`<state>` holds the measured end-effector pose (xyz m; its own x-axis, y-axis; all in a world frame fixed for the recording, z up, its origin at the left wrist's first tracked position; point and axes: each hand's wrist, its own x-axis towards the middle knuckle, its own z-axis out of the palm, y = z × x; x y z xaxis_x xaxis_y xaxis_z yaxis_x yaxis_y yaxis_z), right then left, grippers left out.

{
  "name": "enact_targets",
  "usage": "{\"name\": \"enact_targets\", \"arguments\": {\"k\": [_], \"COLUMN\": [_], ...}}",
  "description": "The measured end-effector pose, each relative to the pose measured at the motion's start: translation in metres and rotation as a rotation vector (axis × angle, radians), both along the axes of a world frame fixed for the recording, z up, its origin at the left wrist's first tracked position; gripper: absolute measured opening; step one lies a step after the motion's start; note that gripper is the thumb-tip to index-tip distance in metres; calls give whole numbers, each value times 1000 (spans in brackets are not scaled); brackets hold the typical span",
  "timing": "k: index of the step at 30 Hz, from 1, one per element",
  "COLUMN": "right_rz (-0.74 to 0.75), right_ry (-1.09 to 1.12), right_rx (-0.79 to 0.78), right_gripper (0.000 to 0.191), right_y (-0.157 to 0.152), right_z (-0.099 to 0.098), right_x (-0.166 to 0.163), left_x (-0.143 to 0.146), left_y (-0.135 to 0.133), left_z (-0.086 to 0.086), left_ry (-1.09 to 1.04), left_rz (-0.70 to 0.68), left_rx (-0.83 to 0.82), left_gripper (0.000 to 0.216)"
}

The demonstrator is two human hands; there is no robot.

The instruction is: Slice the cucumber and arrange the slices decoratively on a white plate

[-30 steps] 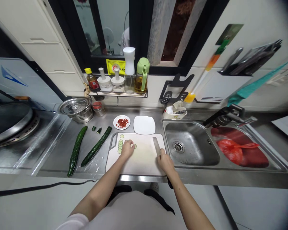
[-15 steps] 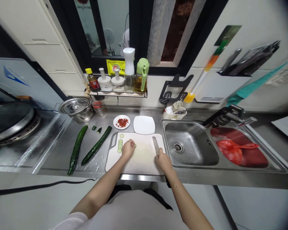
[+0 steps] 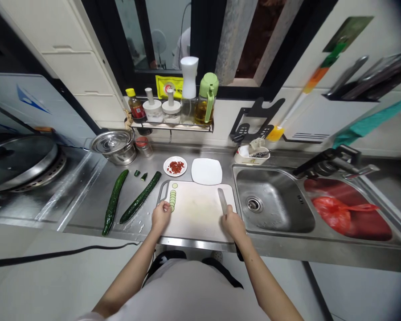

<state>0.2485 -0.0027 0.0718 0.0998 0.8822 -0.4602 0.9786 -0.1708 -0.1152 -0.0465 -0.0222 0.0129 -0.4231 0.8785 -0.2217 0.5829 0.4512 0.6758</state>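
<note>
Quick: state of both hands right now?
Left hand: fingers bent at the near end of the row of slices; whether they grip one cannot be told.
Right hand: closed, holding the knife.

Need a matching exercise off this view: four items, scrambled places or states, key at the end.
Items
1. knife
2. row of cucumber slices
3. small round plate
4. red bag

Places or states
A. in the right sink basin
B. near the left edge of the cutting board
C. in the right hand
D. bearing small red pieces

Pairs: 1-C; 2-B; 3-D; 4-A
</note>
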Motion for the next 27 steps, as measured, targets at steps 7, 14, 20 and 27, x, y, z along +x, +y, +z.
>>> {"name": "enact_targets", "arguments": {"k": [7,14,20,27], "right_rz": [-3,2,-8,-9], "right_ry": [-9,-6,3,1], "right_rx": [-3,11,-7,-32], "right_gripper": [30,30,29,32], "right_y": [1,0,1,2], "right_z": [1,-6,-2,0], "right_x": [0,1,0,-1], "left_x": [-2,-6,2,8], "left_y": [2,46,96,113], "left_z": [-1,2,12,10], "left_ry": [153,183,324,406], "left_rz": [-32,-32,-118,-186], "left_rx": [-20,43,-70,-151], "left_gripper": [15,23,34,30]}}
